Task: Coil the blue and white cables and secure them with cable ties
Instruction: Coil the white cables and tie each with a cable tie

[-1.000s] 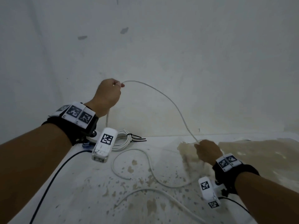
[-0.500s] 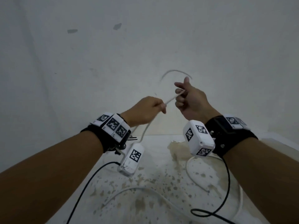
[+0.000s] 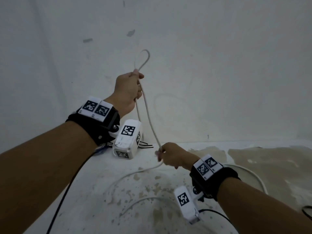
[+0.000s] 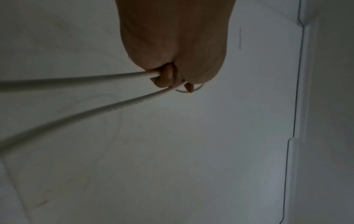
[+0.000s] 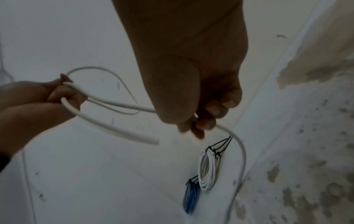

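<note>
A long white cable (image 3: 148, 115) runs from my raised left hand (image 3: 130, 86) down to my right hand (image 3: 168, 156). My left hand grips two strands of it (image 4: 107, 77), and a small loop (image 3: 142, 59) stands above the fist. Low over the stained floor, my right hand pinches the cable (image 5: 237, 145), which trails on over the floor (image 3: 133, 174). A tied white coil (image 5: 207, 171) and a tied blue coil (image 5: 190, 198) lie on the floor against the wall; black tie tails (image 3: 145, 146) stick out from behind the left wrist camera.
The white wall (image 3: 219, 65) rises right behind the hands. Its foot meets the stained, peeling floor (image 3: 270, 166). Black camera leads (image 3: 67, 188) hang from both wrists. More white cable curves over the floor at the right (image 3: 253, 176).
The right hand has left the left hand and dropped to the floor, sliding along the cable. The left hand has risen and now holds a loop above its fist.
</note>
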{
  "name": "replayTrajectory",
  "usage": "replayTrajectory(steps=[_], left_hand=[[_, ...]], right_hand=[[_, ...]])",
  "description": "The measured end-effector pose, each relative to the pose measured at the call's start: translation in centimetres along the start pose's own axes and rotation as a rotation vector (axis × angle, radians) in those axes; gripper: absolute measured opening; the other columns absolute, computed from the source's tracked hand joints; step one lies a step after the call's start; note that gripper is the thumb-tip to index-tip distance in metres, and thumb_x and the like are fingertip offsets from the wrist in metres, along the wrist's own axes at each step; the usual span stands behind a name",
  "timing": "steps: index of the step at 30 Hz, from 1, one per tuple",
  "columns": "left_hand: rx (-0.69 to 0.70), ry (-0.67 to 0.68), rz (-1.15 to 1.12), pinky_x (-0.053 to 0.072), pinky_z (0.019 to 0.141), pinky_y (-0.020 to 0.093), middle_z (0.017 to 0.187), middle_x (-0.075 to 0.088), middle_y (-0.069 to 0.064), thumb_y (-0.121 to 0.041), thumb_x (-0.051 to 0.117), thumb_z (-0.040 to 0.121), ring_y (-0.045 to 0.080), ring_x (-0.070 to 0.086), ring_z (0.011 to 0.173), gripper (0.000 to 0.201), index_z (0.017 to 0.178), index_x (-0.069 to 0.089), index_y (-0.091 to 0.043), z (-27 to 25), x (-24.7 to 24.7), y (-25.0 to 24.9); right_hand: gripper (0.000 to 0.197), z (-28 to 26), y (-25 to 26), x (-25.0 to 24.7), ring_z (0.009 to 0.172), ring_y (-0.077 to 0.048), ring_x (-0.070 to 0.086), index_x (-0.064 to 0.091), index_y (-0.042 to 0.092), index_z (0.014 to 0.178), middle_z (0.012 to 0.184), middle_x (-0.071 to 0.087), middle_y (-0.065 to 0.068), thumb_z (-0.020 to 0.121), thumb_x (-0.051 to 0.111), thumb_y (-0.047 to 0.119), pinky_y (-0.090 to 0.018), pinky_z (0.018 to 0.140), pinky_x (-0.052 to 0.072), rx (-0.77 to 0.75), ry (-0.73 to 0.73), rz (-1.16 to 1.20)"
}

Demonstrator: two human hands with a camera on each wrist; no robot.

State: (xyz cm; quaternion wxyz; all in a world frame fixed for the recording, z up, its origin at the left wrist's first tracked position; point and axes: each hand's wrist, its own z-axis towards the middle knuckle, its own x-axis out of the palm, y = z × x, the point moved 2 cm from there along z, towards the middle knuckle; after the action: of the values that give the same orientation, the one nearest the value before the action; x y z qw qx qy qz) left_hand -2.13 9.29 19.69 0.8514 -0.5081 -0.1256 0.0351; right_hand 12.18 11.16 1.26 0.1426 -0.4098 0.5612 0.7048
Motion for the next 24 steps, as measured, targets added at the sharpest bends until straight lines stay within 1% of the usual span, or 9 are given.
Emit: replayTrajectory(steps=[3, 5, 8, 10, 12, 14, 17, 20, 24], left_hand=[[-0.104, 0.035, 0.186, 0.027, 0.037, 0.018, 0.067, 0.041, 0.001, -0.016, 0.044, 0.103, 0.007, 0.030, 0.040, 0.026, 0.096, 0.064, -0.002, -0.3, -1.3, 0.9], [-0.219, 0.030, 0.208, 0.032, 0.037, 0.016, 0.073, 0.050, 0.005, -0.004, 0.043, 0.099, 0.008, 0.037, 0.044, 0.021, 0.108, 0.061, 0.002, -0.6, -1.7, 1.8], [-0.324, 0.017, 0.062, 0.048, 0.045, 0.019, 0.090, 0.065, 0.018, 0.006, 0.038, 0.097, 0.017, 0.059, 0.060, 0.024, 0.115, 0.053, 0.005, -1.2, -1.5, 2.7], [-0.384, 0.077, -0.031, 0.054, 0.053, 0.026, 0.112, 0.064, 0.022, 0.001, 0.041, 0.098, 0.028, 0.071, 0.075, 0.023, 0.120, 0.047, 0.004, -1.3, -0.7, 3.8], [-0.449, 0.186, -0.051, 0.057, 0.061, 0.032, 0.132, 0.055, 0.017, -0.007, 0.044, 0.100, 0.031, 0.074, 0.086, 0.031, 0.129, 0.044, 0.001, -1.4, 0.7, 5.4], [-0.495, 0.297, -0.064, 0.056, 0.069, 0.037, 0.152, 0.038, 0.016, -0.015, 0.043, 0.101, 0.032, 0.072, 0.096, 0.046, 0.145, 0.034, -0.003, -1.7, 2.3, 6.9], [-0.578, 0.460, -0.094, 0.051, 0.082, 0.040, 0.161, 0.017, 0.015, -0.045, 0.041, 0.100, 0.031, 0.062, 0.116, 0.071, 0.153, 0.015, -0.005, -1.9, 4.0, 8.4], [-0.685, 0.597, -0.064, 0.039, 0.107, 0.046, 0.156, 0.031, 0.013, -0.082, 0.038, 0.076, 0.034, 0.053, 0.127, 0.107, 0.149, 0.031, -0.005, -2.0, 4.4, 9.2], [-0.651, 0.627, 0.112, 0.049, 0.078, 0.037, 0.109, 0.062, 0.010, -0.078, 0.036, 0.085, 0.022, 0.063, 0.084, 0.096, 0.145, 0.034, -0.003, -3.1, 3.9, 8.8]], right_hand=[[0.030, 1.0, -3.0, -1.5, 0.045, -0.016, 0.039, 0.060, 0.002, 0.079, 0.059, 0.052, -0.006, 0.100, 0.045, 0.016, -0.019, 0.040, 0.032, 0.238, -0.192, 0.315], [0.025, 0.5, -4.9, -3.2, 0.054, -0.020, 0.051, 0.054, 0.005, 0.076, 0.056, 0.060, -0.009, 0.098, 0.045, 0.012, -0.020, 0.041, 0.038, 0.373, -0.287, 0.462], [0.036, -0.6, -8.0, -5.5, 0.090, -0.026, 0.064, 0.041, 0.012, 0.069, 0.082, 0.064, -0.012, 0.096, 0.058, 0.030, -0.027, 0.064, 0.039, 0.411, -0.294, 0.047], [0.021, -1.1, -8.1, -6.4, 0.115, -0.033, 0.058, 0.053, 0.008, 0.094, 0.118, 0.060, -0.017, 0.095, 0.060, 0.028, -0.034, 0.086, 0.043, 0.446, -0.443, -0.007], [0.064, -1.5, -6.8, -6.9, 0.135, -0.042, 0.036, 0.031, 0.000, 0.143, 0.149, 0.031, -0.026, 0.089, 0.061, 0.015, -0.047, 0.108, 0.037, 0.479, -0.652, 0.137], [0.086, -2.1, -3.8, -7.2, 0.135, -0.037, 0.031, 0.016, 0.003, 0.152, 0.151, 0.023, -0.023, 0.082, 0.065, 0.013, -0.041, 0.109, 0.036, 0.109, -0.976, 0.052], [0.064, -3.4, 1.3, -6.2, 0.119, -0.030, 0.046, 0.049, 0.007, 0.137, 0.137, 0.044, -0.019, 0.078, 0.070, 0.023, -0.036, 0.099, 0.042, -0.600, -1.020, -0.523], [0.034, -3.7, 2.7, -5.9, 0.101, -0.031, 0.051, 0.065, 0.009, 0.117, 0.119, 0.056, -0.017, 0.086, 0.066, 0.025, -0.038, 0.082, 0.045, -0.778, -1.013, -0.781], [0.025, -3.3, 1.0, -6.1, 0.093, -0.028, 0.051, 0.069, 0.015, 0.092, 0.104, 0.061, -0.011, 0.094, 0.057, 0.037, -0.038, 0.075, 0.042, -0.803, -0.928, -0.854]])
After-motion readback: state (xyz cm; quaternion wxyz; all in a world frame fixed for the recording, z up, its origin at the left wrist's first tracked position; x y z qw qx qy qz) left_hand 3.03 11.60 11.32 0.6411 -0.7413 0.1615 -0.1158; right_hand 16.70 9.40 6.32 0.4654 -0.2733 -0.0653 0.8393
